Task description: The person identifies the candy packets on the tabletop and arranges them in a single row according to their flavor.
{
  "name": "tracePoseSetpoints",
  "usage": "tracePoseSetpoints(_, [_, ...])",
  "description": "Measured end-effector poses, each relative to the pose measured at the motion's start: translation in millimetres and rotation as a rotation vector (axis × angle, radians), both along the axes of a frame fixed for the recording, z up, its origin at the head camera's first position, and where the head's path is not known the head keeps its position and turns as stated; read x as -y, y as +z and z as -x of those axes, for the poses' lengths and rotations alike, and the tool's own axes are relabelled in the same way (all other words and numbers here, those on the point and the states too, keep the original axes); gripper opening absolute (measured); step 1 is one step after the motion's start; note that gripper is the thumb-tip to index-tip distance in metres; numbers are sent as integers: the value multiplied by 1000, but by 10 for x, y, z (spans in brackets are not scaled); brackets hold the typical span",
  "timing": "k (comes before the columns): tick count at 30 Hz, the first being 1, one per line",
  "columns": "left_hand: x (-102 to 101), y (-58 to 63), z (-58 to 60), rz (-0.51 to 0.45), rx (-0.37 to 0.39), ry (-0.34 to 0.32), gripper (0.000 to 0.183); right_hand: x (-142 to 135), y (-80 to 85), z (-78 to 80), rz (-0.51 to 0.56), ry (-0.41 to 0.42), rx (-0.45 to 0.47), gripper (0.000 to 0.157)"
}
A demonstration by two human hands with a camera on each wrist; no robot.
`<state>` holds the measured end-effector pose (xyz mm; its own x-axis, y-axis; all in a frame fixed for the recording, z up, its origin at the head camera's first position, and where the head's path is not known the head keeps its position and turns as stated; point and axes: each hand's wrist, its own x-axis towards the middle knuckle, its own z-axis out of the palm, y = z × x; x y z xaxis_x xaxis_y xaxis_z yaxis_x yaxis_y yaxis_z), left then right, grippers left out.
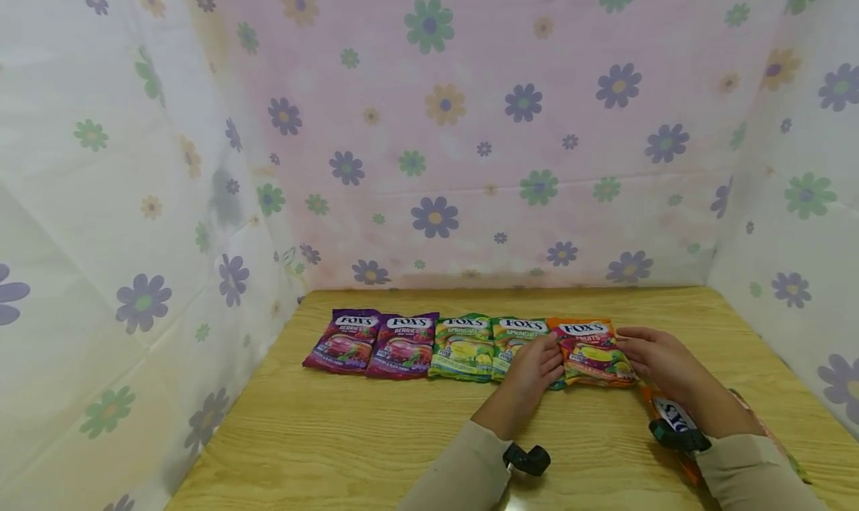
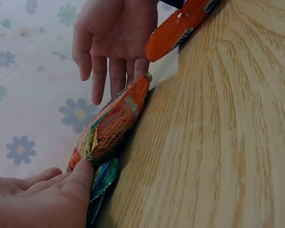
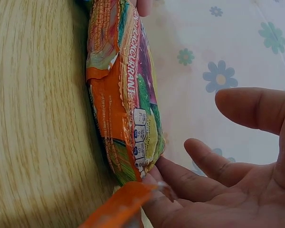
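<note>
An orange and red FOX'S Fruits candy packet (image 1: pixel 593 356) lies on the table between both hands, at the right end of a row. Along its left edge rests my left hand (image 1: pixel 532 373), which partly covers the neighbouring green Springtea packet (image 1: pixel 513 333). In the left wrist view, the left fingers (image 2: pixel 78 183) lie against the packet's side. My right hand (image 1: pixel 661 358) is at the packet's right edge. The right wrist view has its fingers (image 3: pixel 185 178) extended, some touching the lower corner of the orange packet (image 3: pixel 118 109), with the thumb apart from it.
Left of it in the row lie another green packet (image 1: pixel 463 350) and two purple Berries packets (image 1: pixel 403 350). Another orange FOX'S packet (image 1: pixel 673 414) lies under the right forearm, partly hidden. A flowered cloth (image 1: pixel 470 145) encloses the wooden table (image 1: pixel 322 436) at the back and sides.
</note>
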<state>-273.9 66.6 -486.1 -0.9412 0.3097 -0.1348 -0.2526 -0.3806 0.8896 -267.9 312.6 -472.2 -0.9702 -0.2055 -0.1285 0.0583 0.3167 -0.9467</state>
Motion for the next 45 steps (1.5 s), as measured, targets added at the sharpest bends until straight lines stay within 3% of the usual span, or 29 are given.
tracePoseSetpoints(8, [-5, -29, 12, -13, 11, -3, 69, -7, 1, -5, 6, -5, 27, 65])
tracePoseSetpoints(15, [-19, 25, -26, -14, 28, 27, 67, 11, 40, -21, -57, -2, 14, 63])
tracePoseSetpoints(23, [-47, 102, -80, 4, -9, 39, 61, -33, 82, -46, -87, 14, 26, 67])
tracePoseSetpoints(26, [-73, 144, -99, 74, -35, 61, 55, -89, 118, -76, -123, 31, -10, 68])
tracePoseSetpoints(32, [-156, 258, -236, 316, -112, 111, 45, -301, 217, -174, -184, 60, -76, 65])
tracePoseSetpoints(39, [-305, 392, -471, 334, -143, -2, 28, -619, 245, -277, -399, 59, -181, 55])
tracePoseSetpoints(42, [-393, 399, -575, 280, -106, -72, 28, -766, 210, -302, -459, 57, -216, 50])
tracePoseSetpoints(45, [-476, 347, -670, 192, -16, -169, 29, -899, 175, -331, -476, 86, -236, 47])
